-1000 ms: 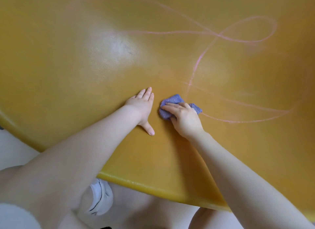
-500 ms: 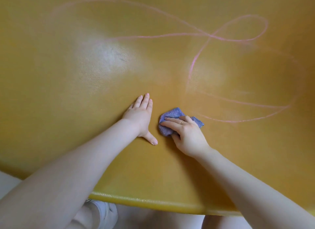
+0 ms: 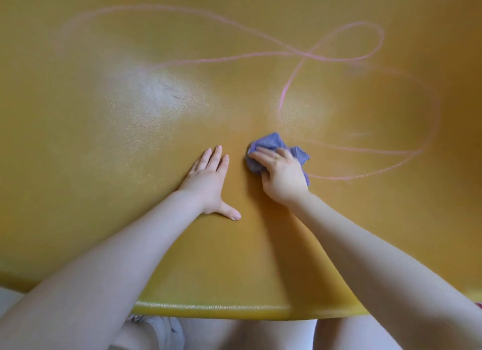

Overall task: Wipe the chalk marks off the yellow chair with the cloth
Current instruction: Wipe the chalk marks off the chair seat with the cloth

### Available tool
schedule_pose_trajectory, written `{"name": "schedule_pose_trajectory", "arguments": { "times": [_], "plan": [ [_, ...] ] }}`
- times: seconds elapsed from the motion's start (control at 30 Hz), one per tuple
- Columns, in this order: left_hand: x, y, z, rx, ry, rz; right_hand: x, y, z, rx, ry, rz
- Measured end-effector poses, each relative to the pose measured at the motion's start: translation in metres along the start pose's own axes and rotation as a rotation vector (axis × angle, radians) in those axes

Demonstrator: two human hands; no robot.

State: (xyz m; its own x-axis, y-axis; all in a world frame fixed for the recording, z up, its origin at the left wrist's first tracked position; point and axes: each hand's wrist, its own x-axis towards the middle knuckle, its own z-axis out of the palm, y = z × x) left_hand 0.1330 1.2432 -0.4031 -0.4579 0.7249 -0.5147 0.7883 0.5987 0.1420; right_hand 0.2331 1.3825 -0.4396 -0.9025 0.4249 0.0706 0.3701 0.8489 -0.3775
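Yellow chair (image 3: 109, 198) fills nearly the whole view; only its seat surface and front lip show, rest cut off by the frame. Part of a white shoe (image 3: 167, 331) and bare legs peek out below the lip, mostly hidden by the forearms. Two bright glare patches wash out the surface, so faint chalk there is hard to make out.

Purple cloth (image 3: 271, 142) sits bunched on the seat, center-right, w/ most of it covered by the right hand (image 3: 283, 173). Fingers lie curled over the top of the cloth, pressing it down; thumb side tucked under, not visible. Cloth sticks out past the fingertips and on the hand's right side. A ring (image 3: 277, 156) shows on one finger.

Left hand (image 3: 210, 179) rests flat on the seat just beside the cloth, not touching it, fingers straight, thumb spread out, holding nothing.

Pink chalk marks (image 3: 339, 59) loop above and to the right of the cloth; nearest line runs just beside its right edge.

No readable text or brand anywhere.
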Motion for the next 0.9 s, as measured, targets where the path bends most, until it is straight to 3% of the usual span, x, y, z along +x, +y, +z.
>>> {"name": "schedule_pose_trajectory", "arguments": {
  "times": [0.17,0.3,0.47,0.6,0.77,0.9],
  "plan": [
    [0.005,0.008,-0.006,0.06,-0.035,0.081,-0.09,-0.012,-0.011,0.074,-0.107,-0.173],
    [0.01,0.016,-0.007,0.1,-0.069,0.162,-0.071,0.005,-0.016,0.069,-0.172,-0.207],
    [0.009,0.016,-0.005,0.087,-0.075,0.151,0.007,0.042,-0.02,-0.071,-0.009,0.029],
    [0.011,0.018,-0.007,0.107,0.021,0.158,0.03,0.047,-0.023,-0.017,0.094,0.24],
    [0.015,0.023,-0.006,0.15,0.114,0.145,-0.037,0.014,-0.011,0.059,-0.005,0.025],
    [0.022,0.029,-0.004,0.148,0.083,0.118,-0.077,0.01,-0.014,0.159,-0.106,-0.03]
  ]
}}
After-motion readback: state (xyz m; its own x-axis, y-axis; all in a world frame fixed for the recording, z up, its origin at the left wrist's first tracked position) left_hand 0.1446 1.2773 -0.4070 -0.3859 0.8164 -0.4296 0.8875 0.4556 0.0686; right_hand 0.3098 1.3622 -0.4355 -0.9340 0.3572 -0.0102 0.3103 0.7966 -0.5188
